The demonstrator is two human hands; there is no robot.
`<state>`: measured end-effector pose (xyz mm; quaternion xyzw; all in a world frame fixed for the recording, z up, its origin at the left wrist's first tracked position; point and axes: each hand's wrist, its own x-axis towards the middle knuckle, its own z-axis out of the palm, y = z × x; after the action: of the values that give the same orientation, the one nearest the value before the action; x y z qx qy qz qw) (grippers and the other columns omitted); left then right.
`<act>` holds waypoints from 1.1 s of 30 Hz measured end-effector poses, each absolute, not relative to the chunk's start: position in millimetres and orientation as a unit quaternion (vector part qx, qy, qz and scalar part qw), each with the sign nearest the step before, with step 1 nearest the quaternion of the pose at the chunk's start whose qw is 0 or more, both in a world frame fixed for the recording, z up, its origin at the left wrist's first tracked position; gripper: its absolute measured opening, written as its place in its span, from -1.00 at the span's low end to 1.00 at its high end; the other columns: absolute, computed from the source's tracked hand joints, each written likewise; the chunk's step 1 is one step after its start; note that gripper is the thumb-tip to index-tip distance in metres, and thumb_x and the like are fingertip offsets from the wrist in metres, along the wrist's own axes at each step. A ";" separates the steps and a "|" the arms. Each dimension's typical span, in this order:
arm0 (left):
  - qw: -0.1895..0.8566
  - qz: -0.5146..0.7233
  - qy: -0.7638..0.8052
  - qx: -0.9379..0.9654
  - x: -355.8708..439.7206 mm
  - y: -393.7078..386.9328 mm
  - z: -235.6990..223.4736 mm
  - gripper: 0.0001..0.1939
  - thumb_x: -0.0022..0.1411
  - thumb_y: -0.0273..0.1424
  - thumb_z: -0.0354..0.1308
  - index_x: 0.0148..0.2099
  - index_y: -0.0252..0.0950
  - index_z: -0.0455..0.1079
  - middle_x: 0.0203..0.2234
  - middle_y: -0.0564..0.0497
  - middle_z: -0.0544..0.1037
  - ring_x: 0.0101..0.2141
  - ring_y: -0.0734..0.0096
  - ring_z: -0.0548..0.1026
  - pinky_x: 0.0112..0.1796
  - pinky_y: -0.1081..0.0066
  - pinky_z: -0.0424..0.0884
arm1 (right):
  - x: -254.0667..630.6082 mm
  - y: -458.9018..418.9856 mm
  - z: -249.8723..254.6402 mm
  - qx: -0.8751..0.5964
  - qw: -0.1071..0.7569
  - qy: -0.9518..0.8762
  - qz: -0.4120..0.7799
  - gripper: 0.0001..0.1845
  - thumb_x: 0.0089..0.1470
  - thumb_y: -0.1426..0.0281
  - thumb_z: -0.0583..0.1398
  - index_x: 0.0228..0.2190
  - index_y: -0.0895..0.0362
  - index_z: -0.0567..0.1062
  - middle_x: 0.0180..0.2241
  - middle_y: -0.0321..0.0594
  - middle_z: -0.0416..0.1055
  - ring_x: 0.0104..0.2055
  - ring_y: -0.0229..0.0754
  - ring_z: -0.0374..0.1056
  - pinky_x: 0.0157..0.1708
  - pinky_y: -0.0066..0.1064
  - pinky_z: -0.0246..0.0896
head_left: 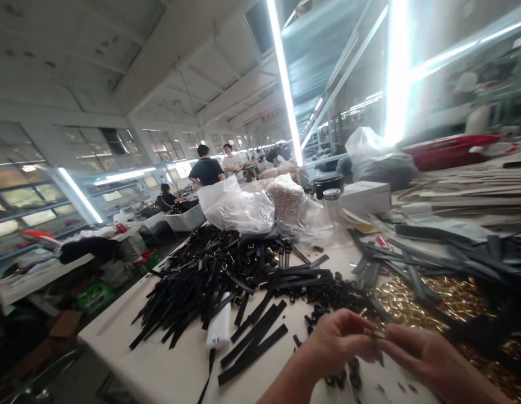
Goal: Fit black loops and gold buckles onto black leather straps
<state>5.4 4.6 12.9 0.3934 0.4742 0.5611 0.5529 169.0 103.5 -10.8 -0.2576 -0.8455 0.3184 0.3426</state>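
Note:
My left hand (340, 343) and my right hand (423, 349) meet over the table's right front part, fingertips pinched close together. Between them is a small dark piece with a metallic glint (377, 336); blur and the fingers hide its exact kind. Beyond the fingers lies a heap of shiny gold metal fittings (406, 297), with dark grey straps (416, 278) across it. Small black loops (334, 292) are piled just past my left hand. A few dark bits (401, 387) lie on the table below my right hand.
A big pile of black straps with gold buckles (201, 275) covers the table's left-middle. A white box-shaped device with a cable (219, 325), clear plastic bags (239, 205), a lidded jar (332, 205) and stacked sheets (458, 188) stand around. People (208, 168) are farther back.

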 end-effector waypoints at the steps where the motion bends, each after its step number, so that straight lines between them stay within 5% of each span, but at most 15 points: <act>1: 0.547 0.567 0.481 0.385 4.5 5.7 12.8 -0.42 -0.26 -0.09 0.48 -0.26 -0.39 0.49 -0.49 -0.05 0.51 -0.54 0.46 0.45 -0.43 0.42 0.38 | 169.4 104.8 -10.8 -0.245 0.315 -0.857 0.326 -0.52 0.04 0.00 0.15 -0.69 0.06 0.43 -0.67 -0.24 0.33 -0.62 -0.21 0.28 -0.65 -0.47 0.16; 5: 0.529 0.577 0.505 0.364 1.5 9.5 11.5 -0.44 -0.33 -0.05 0.47 -0.37 -0.38 0.49 -0.55 -0.06 0.50 -0.60 0.45 0.42 -0.50 0.41 0.36 | 173.4 108.8 -1.2 -0.240 0.271 -0.881 0.305 -0.51 0.13 0.03 0.08 -0.65 0.06 0.42 -0.65 -0.26 0.35 -0.60 -0.21 0.32 -0.63 -0.48 0.18; 14: 0.416 0.470 0.618 0.473 2.1 7.1 -11.6 -0.82 -0.13 -0.31 0.29 -0.40 -0.26 0.55 -0.60 -0.01 0.50 -0.62 0.42 0.39 -0.57 0.43 0.24 | 179.9 108.3 14.9 -0.137 0.393 -0.906 0.075 -0.77 0.08 0.29 0.20 -0.58 -0.01 0.46 -0.64 -0.35 0.39 -0.66 -0.27 0.33 -0.66 -0.48 0.16; 19: 0.443 0.566 0.576 0.389 5.5 17.5 -4.0 -0.87 -0.18 -0.37 0.25 -0.52 -0.32 0.45 -0.69 0.04 0.41 -0.69 0.49 0.30 -0.61 0.45 0.23 | 179.9 108.3 19.5 -0.133 0.480 -0.867 0.012 -0.85 0.14 0.28 0.16 -0.31 -0.03 0.55 -0.30 -0.20 0.53 -0.28 -0.13 0.48 -0.30 -0.40 0.36; 27: 0.455 0.650 0.496 0.353 15.3 3.2 10.1 -0.77 -0.12 -0.32 0.37 -0.39 -0.34 0.51 -0.55 0.03 0.49 -0.53 0.53 0.36 -0.44 0.51 0.31 | 170.2 76.8 21.3 -0.237 0.345 -0.854 0.309 -0.74 0.13 0.19 0.21 -0.35 0.14 0.52 -0.36 -0.19 0.46 -0.30 -0.17 0.38 -0.28 -0.41 0.25; 33: 0.465 0.636 0.510 0.346 15.7 1.7 2.8 -0.67 -0.14 -0.23 0.43 -0.35 -0.33 0.53 -0.50 0.01 0.53 -0.51 0.50 0.42 -0.41 0.48 0.38 | 157.0 77.8 5.1 -0.200 0.371 -0.715 0.557 -0.58 0.06 0.08 0.24 -0.28 0.21 0.55 -0.33 -0.18 0.47 -0.30 -0.18 0.39 -0.23 -0.37 0.30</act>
<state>15.7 1.7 2.8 0.3463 0.5101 0.6355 0.4647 157.0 77.8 5.1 -0.1999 -0.7153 0.5571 0.3714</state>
